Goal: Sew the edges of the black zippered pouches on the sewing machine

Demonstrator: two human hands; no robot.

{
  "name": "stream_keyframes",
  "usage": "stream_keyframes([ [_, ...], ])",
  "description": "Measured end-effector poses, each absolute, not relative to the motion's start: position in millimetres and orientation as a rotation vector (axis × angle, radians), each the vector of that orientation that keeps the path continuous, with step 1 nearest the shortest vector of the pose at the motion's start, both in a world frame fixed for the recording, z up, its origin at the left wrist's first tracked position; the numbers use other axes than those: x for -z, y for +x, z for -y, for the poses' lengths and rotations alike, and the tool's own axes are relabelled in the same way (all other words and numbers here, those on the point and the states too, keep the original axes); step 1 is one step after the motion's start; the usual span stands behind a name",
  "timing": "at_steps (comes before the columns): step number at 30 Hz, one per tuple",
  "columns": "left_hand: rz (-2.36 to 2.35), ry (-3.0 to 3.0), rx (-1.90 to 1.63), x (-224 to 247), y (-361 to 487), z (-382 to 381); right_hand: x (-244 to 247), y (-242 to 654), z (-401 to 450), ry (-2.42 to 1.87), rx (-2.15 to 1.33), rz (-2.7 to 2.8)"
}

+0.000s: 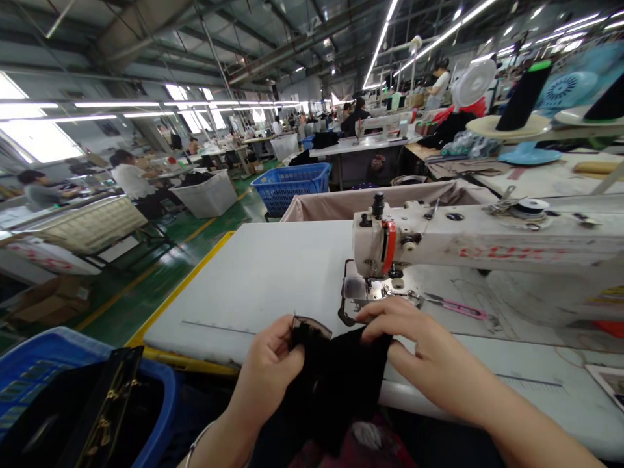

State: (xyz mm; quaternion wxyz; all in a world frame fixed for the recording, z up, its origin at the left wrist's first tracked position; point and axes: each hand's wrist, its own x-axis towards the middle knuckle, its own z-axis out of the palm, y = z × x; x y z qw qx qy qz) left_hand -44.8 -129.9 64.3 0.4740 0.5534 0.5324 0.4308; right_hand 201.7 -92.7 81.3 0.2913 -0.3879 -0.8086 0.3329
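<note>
A piece of black fabric [341, 370] hangs over the front edge of the white sewing table [273, 260]. My left hand [275, 357] pinches its upper left corner, where a dark band with a sheer, brownish look curves up. At the fabric's upper right, my right hand [414, 331] holds the edge between thumb and fingers, close in front of the needle area. The white sewing machine [487, 234] with a red lever stands just beyond my right hand. Pink-handled snips [463, 307] lie on the machine bed to the right.
At the lower left, a blue basket [168, 396] holds black pieces with gold-coloured metal fittings. Behind the table are a fabric-lined bin [322, 205] and another blue basket [292, 185]. Black thread cones [524, 97] stand at the right. Several people work at tables further back.
</note>
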Motion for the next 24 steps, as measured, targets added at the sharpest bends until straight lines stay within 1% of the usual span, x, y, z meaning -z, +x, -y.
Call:
stream_keyframes([
  [2,-1.375,1.413,-1.031,-67.8,-39.8,132.4,-88.4,197.3,97.3,-1.06,-0.944,2.154],
  [5,-1.42,1.464,-1.027,-70.3,-33.9,137.1,-87.9,185.1,101.1,-1.078,-0.884,2.169],
  [7,-1.274,1.393,-1.013,-70.1,-33.2,138.5,-83.3,178.4,100.8,-1.052,-0.846,2.152],
  [10,-0.908,1.189,-0.965,-67.4,-36.0,136.3,-80.0,175.8,99.5,-1.027,-0.877,2.078],
  [13,-0.773,1.086,-0.971,-64.0,-38.0,132.1,-82.5,179.0,99.7,-1.043,-0.918,2.04],
  [17,-0.769,1.023,-0.948,-61.7,-35.2,128.7,-86.1,185.0,100.5,-1.073,-0.974,2.057],
  [24,-0.948,0.942,-1.106,-59.6,-32.4,125.8,-84.0,191.7,99.3,-1.115,-1.167,2.053],
])
